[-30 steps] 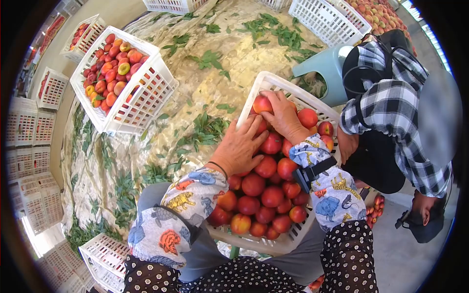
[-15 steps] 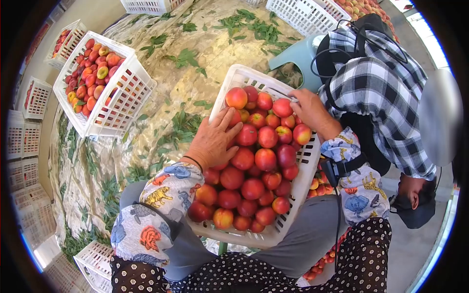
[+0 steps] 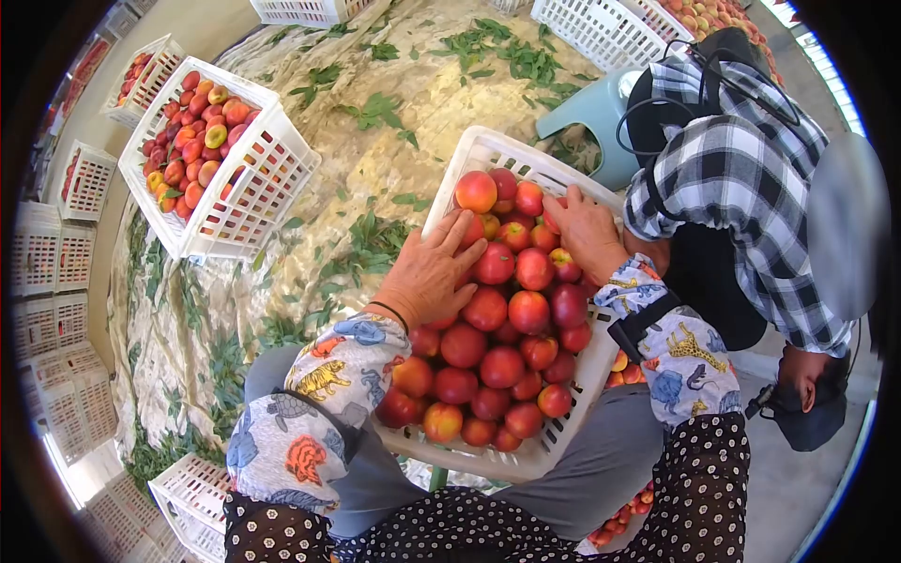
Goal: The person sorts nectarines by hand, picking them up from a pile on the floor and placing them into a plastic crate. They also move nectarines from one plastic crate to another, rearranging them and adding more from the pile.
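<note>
A white plastic crate (image 3: 549, 455) full of red nectarines (image 3: 502, 366) rests on my lap, tilted. My left hand (image 3: 434, 270) lies over the fruit at the crate's left side, fingers spread and touching several nectarines. At the upper right of the pile, my right hand (image 3: 589, 235) has its fingers curled over a nectarine (image 3: 552, 214), which is mostly hidden beneath them. Both my forearms wear animal-print sleeves, and a black strap (image 3: 643, 327) crosses the right one.
Close on my right, a person in a checked shirt (image 3: 704, 169) bends over beside a pale blue stool (image 3: 587, 113). Another full crate (image 3: 249, 202) stands to the left on the leaf-strewn sheet (image 3: 441, 103). Stacked white crates (image 3: 56, 253) line the far left. Fruit (image 3: 624, 525) lies below my right leg.
My right hand has moved from the crate's upper-right rim inward onto a nectarine. My left hand stays on the fruit. The whole view has shifted slightly.
</note>
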`<move>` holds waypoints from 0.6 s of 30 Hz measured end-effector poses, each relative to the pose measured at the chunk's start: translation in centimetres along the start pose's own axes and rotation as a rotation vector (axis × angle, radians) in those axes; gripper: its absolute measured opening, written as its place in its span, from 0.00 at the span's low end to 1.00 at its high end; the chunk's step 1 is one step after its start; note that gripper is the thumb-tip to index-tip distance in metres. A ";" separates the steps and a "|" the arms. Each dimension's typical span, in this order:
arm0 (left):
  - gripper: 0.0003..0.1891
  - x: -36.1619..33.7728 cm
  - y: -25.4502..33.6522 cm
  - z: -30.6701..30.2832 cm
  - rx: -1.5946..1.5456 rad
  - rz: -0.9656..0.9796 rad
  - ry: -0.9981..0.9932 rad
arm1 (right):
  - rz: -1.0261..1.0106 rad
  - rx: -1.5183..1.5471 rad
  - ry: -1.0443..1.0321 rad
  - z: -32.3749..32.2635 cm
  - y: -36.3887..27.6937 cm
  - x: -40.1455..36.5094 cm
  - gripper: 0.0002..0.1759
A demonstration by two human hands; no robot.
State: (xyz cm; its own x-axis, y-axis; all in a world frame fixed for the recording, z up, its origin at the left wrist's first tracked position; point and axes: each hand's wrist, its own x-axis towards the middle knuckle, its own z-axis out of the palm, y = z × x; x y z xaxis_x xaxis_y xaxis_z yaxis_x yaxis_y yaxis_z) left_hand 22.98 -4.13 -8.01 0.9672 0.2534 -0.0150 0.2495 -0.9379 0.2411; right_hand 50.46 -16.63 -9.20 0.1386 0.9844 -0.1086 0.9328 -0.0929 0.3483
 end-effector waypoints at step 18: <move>0.33 -0.2 0.2 -0.1 -0.025 0.012 0.038 | 0.121 0.943 0.198 -1.3 -5.9 1.4 0.37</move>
State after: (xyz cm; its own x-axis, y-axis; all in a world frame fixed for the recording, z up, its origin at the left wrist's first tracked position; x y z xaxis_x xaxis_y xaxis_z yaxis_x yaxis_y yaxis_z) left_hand 22.86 -4.32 -7.91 0.9675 0.2515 0.0245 0.2363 -0.9348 0.2652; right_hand 44.67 -14.50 -10.21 0.2732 0.9596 0.0674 0.8116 -0.1923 -0.5516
